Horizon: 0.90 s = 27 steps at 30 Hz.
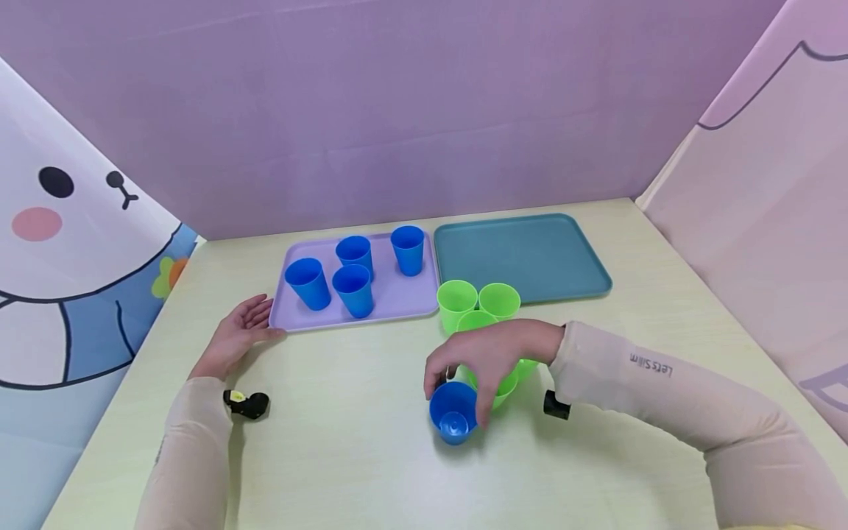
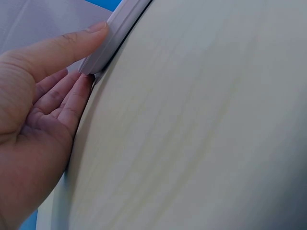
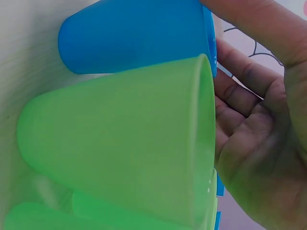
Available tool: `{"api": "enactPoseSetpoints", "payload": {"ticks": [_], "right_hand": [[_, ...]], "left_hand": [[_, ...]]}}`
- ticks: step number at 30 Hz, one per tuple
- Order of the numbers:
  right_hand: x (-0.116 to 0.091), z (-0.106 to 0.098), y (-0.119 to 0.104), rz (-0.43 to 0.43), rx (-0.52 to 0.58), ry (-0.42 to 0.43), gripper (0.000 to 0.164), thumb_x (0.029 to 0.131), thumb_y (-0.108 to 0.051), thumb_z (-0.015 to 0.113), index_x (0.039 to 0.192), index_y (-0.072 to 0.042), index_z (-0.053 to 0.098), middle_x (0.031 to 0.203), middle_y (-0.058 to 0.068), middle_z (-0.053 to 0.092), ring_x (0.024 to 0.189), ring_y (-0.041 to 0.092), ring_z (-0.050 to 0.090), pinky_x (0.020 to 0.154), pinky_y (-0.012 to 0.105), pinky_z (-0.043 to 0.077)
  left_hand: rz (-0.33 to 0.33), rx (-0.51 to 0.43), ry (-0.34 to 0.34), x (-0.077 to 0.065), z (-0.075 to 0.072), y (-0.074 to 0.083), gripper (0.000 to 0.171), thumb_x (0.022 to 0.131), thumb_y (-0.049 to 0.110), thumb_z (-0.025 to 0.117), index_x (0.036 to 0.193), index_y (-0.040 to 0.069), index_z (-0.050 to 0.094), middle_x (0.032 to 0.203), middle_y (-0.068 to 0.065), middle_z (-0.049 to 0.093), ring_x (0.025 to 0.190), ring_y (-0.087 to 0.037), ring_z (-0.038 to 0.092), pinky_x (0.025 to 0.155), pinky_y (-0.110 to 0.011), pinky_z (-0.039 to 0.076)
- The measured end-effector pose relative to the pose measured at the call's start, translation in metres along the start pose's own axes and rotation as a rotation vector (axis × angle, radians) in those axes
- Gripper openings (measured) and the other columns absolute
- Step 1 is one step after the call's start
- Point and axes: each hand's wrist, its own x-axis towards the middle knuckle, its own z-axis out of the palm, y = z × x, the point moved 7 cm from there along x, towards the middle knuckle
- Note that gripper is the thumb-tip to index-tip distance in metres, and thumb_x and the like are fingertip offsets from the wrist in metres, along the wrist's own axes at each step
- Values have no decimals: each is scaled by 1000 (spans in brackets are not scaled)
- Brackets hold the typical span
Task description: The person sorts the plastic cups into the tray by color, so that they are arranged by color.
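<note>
My right hand (image 1: 490,353) holds an upright blue cup (image 1: 453,412) at its rim, thumb on one side and fingers on the other. In the right wrist view, a green cup (image 3: 115,139) stands right in front of the blue one. Several green cups (image 1: 457,303) stand grouped under and behind this hand, some partly hidden by it. At the purple tray's (image 1: 308,322) near left corner, my left hand (image 1: 233,337) has the edge between thumb and fingers. Several blue cups (image 1: 355,292) stand upright on that tray.
A teal tray (image 1: 520,258) lies against the purple tray's right side, with green cups close to its near left corner. Behind both trays, a purple cloth wall (image 1: 424,118) rises at the table's (image 1: 331,442) back edge. Printed cloths hang at either side.
</note>
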Motion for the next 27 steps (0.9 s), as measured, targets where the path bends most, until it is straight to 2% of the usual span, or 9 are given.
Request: {"api": "enactPoseSetpoints", "payload": {"ticks": [10,14,23,27], "right_hand": [[1,0,1,25,-4,7,60,71,-18,91,123,-11,62,118,-8,61,112,4,55,100,23,48],[1,-2,-1,4,-16,19,59,71,-20,90,122,-11,63,118,-8,62,111,3,55,99,23,48],[5,-21,-16,-60,-43,95,59,73,-22,90,123,-8,63,119,-3,64,111,6,58,97,27,51],[8,-30,-17,-56,-19,119,59,74,-21,89,124,-8,62,120,-2,64,112,8,59,97,27,51]], "left_hand": [[10,-5,-5,2,0,-1,94,92,4,71,160,5,6,162,-21,19,146,-38,27,111,-35,36],[16,1,-8,2,0,-1,93,92,4,70,160,5,6,162,-21,19,146,-38,27,111,-35,36],[21,4,-11,3,0,-2,93,92,3,70,159,5,6,162,-22,19,145,-38,27,110,-33,37],[18,13,-11,3,-1,-3,93,92,6,71,159,5,6,162,-22,19,145,-38,27,110,-33,37]]}}
